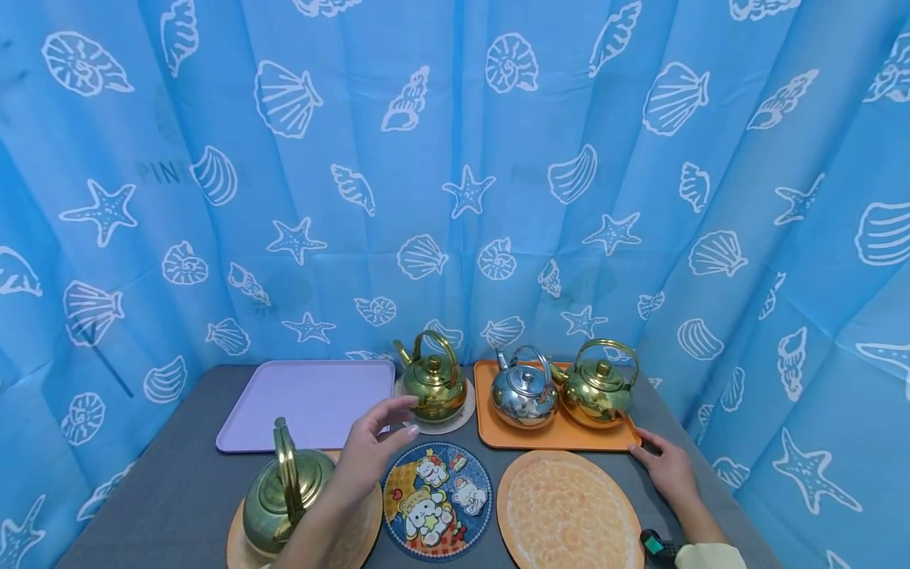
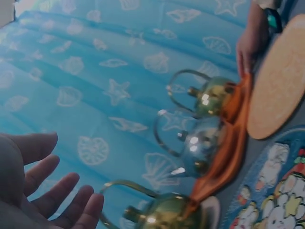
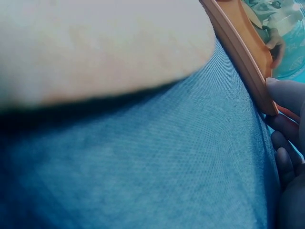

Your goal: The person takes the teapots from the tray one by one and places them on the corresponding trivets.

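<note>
At its front right corner, an orange tray (image 1: 562,444) is pinched by my right hand (image 1: 667,468), thumb on the rim and fingers curled below it. On that tray stand a silver teapot (image 1: 524,399) and a gold teapot (image 1: 596,395), side by side. My left hand (image 1: 373,454) is in the air with fingers spread and holds nothing; in the head view it lies just left of another gold teapot (image 1: 435,391). That teapot stands on a pale round mat (image 1: 458,417). In the left wrist view the palm and loose fingers (image 2: 66,198) show.
A lilac tray (image 1: 306,399) lies at the back left. A greenish-gold teapot (image 1: 273,506) stands on a round mat under my left forearm. A cartoon-print round mat (image 1: 465,533) and a tan round mat (image 1: 569,514) lie in front. A blue shell-print curtain (image 1: 455,221) hangs behind.
</note>
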{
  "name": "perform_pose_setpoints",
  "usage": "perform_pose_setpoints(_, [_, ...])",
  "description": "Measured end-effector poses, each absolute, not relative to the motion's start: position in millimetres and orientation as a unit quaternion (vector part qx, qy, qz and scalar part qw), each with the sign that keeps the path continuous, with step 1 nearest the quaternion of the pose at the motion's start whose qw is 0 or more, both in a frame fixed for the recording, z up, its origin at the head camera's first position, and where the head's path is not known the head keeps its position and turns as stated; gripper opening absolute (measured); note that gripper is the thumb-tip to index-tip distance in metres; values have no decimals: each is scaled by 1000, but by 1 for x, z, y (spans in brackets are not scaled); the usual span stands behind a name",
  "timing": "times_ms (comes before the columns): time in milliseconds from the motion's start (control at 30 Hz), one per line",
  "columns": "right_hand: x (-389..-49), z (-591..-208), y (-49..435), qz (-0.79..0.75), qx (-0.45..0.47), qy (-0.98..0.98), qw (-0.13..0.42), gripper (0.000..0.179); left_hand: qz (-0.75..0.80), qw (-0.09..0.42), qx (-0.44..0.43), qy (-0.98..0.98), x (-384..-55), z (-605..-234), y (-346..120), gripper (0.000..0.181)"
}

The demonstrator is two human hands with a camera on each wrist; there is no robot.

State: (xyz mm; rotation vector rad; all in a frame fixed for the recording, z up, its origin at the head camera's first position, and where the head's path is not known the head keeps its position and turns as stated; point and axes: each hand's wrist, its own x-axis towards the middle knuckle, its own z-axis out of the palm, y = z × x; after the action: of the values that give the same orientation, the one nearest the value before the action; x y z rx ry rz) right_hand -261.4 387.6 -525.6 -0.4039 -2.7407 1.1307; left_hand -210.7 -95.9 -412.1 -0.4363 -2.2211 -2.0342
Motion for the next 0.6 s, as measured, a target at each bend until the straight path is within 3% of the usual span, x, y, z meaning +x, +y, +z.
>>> perform_pose_setpoints(600, [-265, -529, 389, 381, -141, -911, 71, 58, -664, -1, -219, -715, -250, -456, -39, 55])
